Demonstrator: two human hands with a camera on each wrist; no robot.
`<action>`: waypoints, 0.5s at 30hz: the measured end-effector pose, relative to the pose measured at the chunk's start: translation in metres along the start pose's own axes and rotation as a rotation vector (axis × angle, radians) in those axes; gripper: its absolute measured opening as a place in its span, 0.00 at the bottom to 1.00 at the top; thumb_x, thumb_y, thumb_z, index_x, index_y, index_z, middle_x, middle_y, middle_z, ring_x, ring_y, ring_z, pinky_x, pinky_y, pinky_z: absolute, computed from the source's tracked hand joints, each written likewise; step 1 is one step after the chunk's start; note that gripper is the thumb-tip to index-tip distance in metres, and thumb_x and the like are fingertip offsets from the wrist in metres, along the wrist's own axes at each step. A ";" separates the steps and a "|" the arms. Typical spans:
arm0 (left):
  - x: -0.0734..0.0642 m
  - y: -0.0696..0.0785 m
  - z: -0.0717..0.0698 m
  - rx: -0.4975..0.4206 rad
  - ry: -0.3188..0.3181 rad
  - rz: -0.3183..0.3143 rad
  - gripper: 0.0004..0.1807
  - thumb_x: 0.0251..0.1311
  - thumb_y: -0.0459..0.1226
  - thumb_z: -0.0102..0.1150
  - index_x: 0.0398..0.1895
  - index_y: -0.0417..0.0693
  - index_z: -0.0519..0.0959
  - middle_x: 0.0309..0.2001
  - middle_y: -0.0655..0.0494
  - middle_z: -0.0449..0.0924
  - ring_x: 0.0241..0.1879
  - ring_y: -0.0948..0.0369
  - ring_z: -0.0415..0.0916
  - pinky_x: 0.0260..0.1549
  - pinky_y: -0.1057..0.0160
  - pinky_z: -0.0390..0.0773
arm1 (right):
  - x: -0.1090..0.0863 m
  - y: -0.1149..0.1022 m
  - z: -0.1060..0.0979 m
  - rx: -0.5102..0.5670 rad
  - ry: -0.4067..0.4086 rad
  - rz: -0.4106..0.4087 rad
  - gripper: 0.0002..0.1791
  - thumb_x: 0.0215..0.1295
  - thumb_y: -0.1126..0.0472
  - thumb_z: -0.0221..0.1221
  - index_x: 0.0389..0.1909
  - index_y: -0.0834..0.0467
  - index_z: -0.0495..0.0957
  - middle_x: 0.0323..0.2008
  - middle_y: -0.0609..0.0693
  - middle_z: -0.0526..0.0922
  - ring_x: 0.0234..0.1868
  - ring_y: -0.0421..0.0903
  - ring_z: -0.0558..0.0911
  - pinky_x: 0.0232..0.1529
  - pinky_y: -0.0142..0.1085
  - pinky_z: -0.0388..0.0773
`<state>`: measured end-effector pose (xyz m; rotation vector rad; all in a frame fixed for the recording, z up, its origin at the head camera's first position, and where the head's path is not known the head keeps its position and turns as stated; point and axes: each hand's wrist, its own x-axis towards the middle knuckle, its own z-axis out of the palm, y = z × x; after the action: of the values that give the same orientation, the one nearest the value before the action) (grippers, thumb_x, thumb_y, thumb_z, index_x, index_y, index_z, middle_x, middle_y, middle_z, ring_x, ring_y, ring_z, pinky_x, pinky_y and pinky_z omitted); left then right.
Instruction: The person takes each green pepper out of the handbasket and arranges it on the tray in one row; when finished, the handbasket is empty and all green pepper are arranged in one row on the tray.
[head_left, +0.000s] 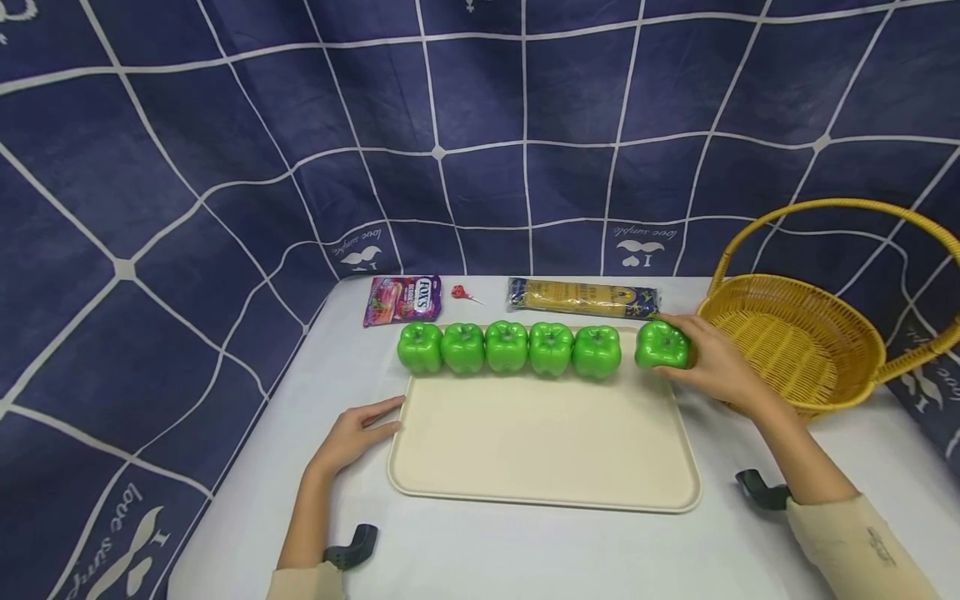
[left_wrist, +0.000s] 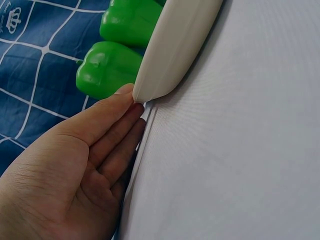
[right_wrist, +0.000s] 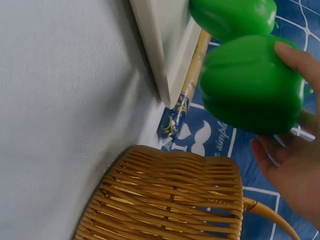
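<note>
A green bell pepper [head_left: 663, 345] is gripped in my right hand [head_left: 712, 367], thumb on one side and fingers on the other, over the back right corner of the cream tray [head_left: 543, 442]. In the right wrist view, the held pepper [right_wrist: 250, 85] hangs off the table surface. Several more green bell peppers [head_left: 506, 347] stand side by side in a row along the tray's back edge, with a small gap before the held one. My left hand [head_left: 360, 433] touches the tray's left rim with nearly straight fingers; its thumb [left_wrist: 122, 92] lies against the rim in the left wrist view.
To the right stands a yellow wicker basket [head_left: 847, 321] with a tall arched handle, close to my right forearm. Behind the tray lie a purple Fox's candy bag [head_left: 403, 300], small red-handled scissors [head_left: 461, 292] and a long pasta packet [head_left: 583, 298]. Blue checked cloth [head_left: 480, 192] hangs behind the white table.
</note>
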<state>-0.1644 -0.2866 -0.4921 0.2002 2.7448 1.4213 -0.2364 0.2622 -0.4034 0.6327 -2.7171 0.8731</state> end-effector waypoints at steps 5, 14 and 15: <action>-0.001 -0.001 -0.001 -0.003 0.002 -0.008 0.25 0.52 0.51 0.64 0.55 0.61 0.76 0.55 0.64 0.74 0.60 0.57 0.66 0.60 0.51 0.64 | 0.008 0.002 0.003 -0.055 -0.079 -0.041 0.46 0.43 0.53 0.73 0.63 0.62 0.64 0.53 0.64 0.70 0.49 0.61 0.71 0.47 0.62 0.68; 0.000 -0.003 0.000 -0.013 0.001 -0.003 0.25 0.52 0.52 0.64 0.55 0.62 0.76 0.55 0.66 0.74 0.60 0.59 0.66 0.59 0.53 0.65 | 0.022 0.006 0.008 -0.067 -0.223 -0.047 0.46 0.44 0.55 0.72 0.63 0.66 0.62 0.57 0.71 0.66 0.56 0.67 0.67 0.55 0.63 0.62; 0.000 -0.003 0.000 -0.012 0.001 -0.002 0.25 0.52 0.52 0.64 0.55 0.62 0.76 0.55 0.66 0.74 0.60 0.59 0.66 0.59 0.53 0.65 | 0.023 0.007 0.009 -0.065 -0.234 -0.047 0.46 0.44 0.55 0.72 0.64 0.66 0.62 0.58 0.71 0.66 0.57 0.68 0.66 0.56 0.63 0.61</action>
<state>-0.1646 -0.2881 -0.4949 0.1962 2.7360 1.4366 -0.2608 0.2543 -0.4063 0.8294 -2.9081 0.7374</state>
